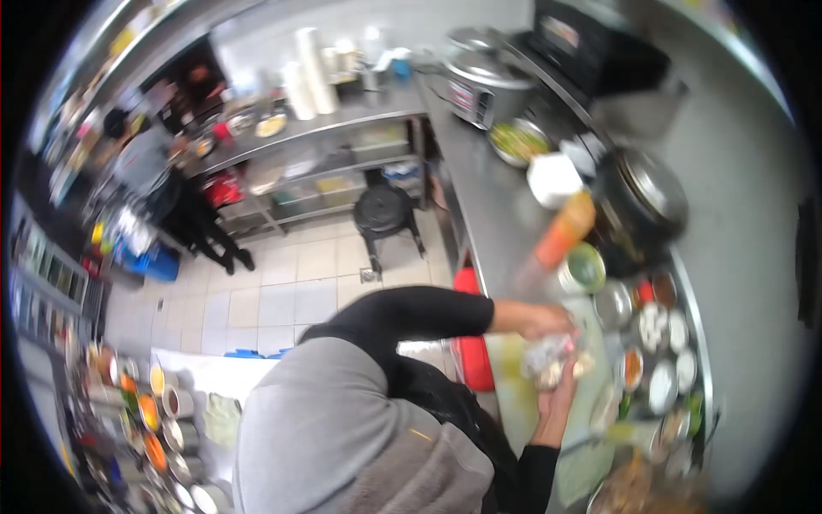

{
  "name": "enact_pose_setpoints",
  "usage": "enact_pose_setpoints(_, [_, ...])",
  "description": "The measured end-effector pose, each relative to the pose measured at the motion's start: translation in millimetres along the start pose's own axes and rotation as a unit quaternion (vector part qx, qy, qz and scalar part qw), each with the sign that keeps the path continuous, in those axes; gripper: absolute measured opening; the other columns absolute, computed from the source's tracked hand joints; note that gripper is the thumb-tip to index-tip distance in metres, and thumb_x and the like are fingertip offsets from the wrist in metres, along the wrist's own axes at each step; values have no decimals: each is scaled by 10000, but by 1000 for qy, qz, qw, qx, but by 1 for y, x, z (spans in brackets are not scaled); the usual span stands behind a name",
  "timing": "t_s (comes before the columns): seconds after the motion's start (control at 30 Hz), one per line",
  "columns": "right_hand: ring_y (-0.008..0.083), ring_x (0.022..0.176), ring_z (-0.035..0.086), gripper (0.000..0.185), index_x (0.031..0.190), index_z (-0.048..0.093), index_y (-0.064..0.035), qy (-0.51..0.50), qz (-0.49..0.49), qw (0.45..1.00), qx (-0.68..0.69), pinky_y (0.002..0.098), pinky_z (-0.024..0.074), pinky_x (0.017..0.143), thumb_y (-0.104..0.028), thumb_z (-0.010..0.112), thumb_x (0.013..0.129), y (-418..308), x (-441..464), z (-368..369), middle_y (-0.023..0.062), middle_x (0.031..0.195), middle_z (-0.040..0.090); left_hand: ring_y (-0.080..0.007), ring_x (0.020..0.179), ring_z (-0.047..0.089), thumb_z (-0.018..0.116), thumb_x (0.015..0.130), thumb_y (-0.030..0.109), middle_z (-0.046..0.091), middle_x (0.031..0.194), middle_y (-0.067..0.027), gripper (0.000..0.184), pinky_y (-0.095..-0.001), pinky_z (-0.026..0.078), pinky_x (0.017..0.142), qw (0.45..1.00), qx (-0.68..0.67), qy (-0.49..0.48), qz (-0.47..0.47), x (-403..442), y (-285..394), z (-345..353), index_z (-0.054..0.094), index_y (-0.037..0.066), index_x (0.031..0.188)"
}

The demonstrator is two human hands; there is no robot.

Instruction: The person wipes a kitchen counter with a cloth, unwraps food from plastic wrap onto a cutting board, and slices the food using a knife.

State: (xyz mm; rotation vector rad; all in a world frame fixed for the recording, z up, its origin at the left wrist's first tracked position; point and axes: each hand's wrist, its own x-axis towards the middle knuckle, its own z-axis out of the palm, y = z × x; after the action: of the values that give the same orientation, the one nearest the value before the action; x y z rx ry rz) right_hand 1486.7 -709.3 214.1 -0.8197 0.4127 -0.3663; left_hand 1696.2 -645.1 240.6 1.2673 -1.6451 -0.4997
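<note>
The left hand [548, 320] has its fingers curled in on a clear plastic bag [544, 351]; the right hand [558, 403], partly curled, holds the bag's other side. The bag, blurred, shows pale pieces and lies over the cutting board [524, 420]. Both forearms reach above the board, the left bent at the elbow. Small containers [662, 387] stand beside the board.

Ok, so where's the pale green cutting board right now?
In the head view, the cutting board lies right of centre on the steel counter, beneath the person's left hand and right hand, with small containers to its right.
</note>
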Motion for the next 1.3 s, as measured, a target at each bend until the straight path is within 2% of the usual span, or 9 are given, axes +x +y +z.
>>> enact_pose_setpoints(0.03, [287,1348,490,641,1525,381,-75,27,-17,997,-76,450,397,1123,-417,554,1011,-8,1,15,117,1495,488,-230,791,644,593,977,132,634,882,-80,167,-376,553,767,967,-171,65,-175,5,8,0,629,17,1093])
enact_pose_setpoints(0.07, [295,1346,492,612,1518,390,-72,-5,15,1000,12,465,405,1115,-373,552,1010,-7,2,0,125,1483,499,-234,746,635,603,974,156,609,841,-84,193,-381,551,729,774,-449,134,-427,16,39,2,619,0,1086])
enact_pose_setpoints(0.17, [314,1328,509,559,1501,410,-70,-90,28,983,158,501,431,1085,-299,539,1008,-16,7,-2,136,1455,522,-218,706,627,709,913,266,592,796,-83,338,-374,543,664,689,-596,156,-382,12,22,-3,606,-21,1058])
enact_pose_setpoints(0.3, [332,1246,564,527,1462,443,-67,-116,9,982,151,527,493,1003,-315,531,1005,-11,10,-13,138,1385,565,-204,733,623,859,746,387,673,909,-108,680,-356,531,653,961,110,-60,-246,0,41,-9,606,-58,1193])
enact_pose_setpoints(0.43, [318,1250,557,585,1480,429,-78,-53,20,993,103,522,511,974,-434,485,1019,0,20,4,122,1418,538,-266,987,677,796,811,406,699,1105,-171,618,-378,535,861,918,-131,-58,-371,0,50,-25,626,10,1253])
enact_pose_setpoints(0.5, [315,1283,545,594,1490,432,-76,-112,53,977,175,515,475,1036,-451,455,1030,-3,13,-3,104,1451,535,-236,1001,683,732,885,341,706,1117,-156,489,-357,539,884,995,76,-58,-13,-20,12,-28,640,8,1231])
enact_pose_setpoints(0.63, [229,1250,572,507,1450,446,-36,-4,-25,1000,-14,404,444,1091,-57,600,967,-5,15,12,100,1359,580,-186,1010,686,677,953,176,714,1121,-134,311,-352,558,890,861,-359,67,-354,-13,50,-26,648,-15,1196])
enact_pose_setpoints(0.97, [300,1264,570,628,1455,429,-23,-195,32,946,257,485,456,1076,-294,593,912,-28,-5,9,138,1405,563,-258,989,691,611,1013,199,668,1138,-163,333,-414,584,855,732,-530,97,-417,20,70,-20,568,-51,1229])
enact_pose_setpoints(1.3, [172,1128,615,639,1367,449,-38,40,-58,997,-39,358,522,958,-27,793,828,-27,-10,23,80,1255,599,-217,1022,669,719,941,172,671,1153,-125,410,-380,558,890,853,-356,37,-380,15,75,-6,571,-43,1258])
